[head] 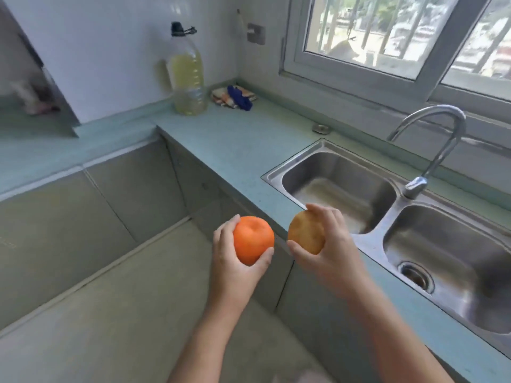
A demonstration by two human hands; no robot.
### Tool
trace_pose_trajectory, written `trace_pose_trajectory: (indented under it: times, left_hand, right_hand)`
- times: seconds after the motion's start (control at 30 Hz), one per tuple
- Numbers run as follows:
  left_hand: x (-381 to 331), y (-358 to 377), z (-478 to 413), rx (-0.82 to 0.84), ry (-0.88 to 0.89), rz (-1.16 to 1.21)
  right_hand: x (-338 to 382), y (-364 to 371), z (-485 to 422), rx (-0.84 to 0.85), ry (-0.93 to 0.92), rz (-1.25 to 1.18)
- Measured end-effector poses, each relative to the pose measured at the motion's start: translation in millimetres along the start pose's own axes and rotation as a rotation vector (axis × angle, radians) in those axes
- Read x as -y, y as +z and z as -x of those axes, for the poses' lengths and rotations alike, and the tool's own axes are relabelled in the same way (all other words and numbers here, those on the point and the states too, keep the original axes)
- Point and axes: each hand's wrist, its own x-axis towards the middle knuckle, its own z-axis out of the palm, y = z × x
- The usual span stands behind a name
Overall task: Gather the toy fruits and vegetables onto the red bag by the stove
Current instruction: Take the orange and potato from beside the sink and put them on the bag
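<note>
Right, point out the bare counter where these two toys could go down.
Widest free patch: the counter between the oil bottle and the sink. The front strip beside the sink is narrow. The back corner is crowded by the bottle and folded cloths. Left hand holds the orange, right hand the potato.

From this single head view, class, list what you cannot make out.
- Red bag and stove: outside the frame.
- Objects at the far left: blurred.
- Back of the orange toy: covered by the left hand.
- Right basin: cut off by the right edge.
</note>
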Motion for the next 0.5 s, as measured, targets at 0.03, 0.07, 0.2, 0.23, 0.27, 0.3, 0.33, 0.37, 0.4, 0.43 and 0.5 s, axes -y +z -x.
trace_pose_trajectory:
  times: [0.03, 0.07, 0.2, 0.23, 0.27, 0.3, 0.33, 0.37, 0.4, 0.43, 0.5]
  left_hand:
    - [4, -9, 1, -0.035, -0.005, -0.005]
    - [7, -18, 2, -0.071, -0.012, -0.009]
    - [24, -53, 5, -0.221, -0.046, -0.029]
    - [29, -63, 5, -0.261, -0.055, -0.039]
    - [33, -72, 4, -0.303, -0.066, -0.054]
    - [38, -82, 4, -0.346, -0.078, -0.071]
    - [43, -92, 2, -0.391, -0.091, -0.088]
    - [47, -102, 0, -0.435, -0.105, -0.103]
    - [52, -113, -2, -0.476, -0.119, -0.120]
    - [57, -123, -6, -0.514, -0.134, -0.140]
    - [67, -142, -13, -0.578, -0.162, -0.178]
  right_hand:
    - [6, 9, -3, 0.030, -0.024, -0.007]
    - [11, 18, -5, 0.062, -0.049, -0.012]
    - [35, 58, -20, 0.195, -0.129, -0.022]
    - [41, 69, -24, 0.223, -0.150, -0.027]
    - [47, 81, -28, 0.252, -0.174, -0.036]
    - [54, 93, -32, 0.282, -0.199, -0.050]
    - [61, 105, -36, 0.316, -0.224, -0.065]
    - [68, 117, -41, 0.348, -0.250, -0.081]
    - [75, 130, -46, 0.378, -0.278, -0.096]
    - [83, 143, -52, 0.407, -0.305, -0.112]
    - [100, 168, -64, 0.463, -0.346, -0.144]
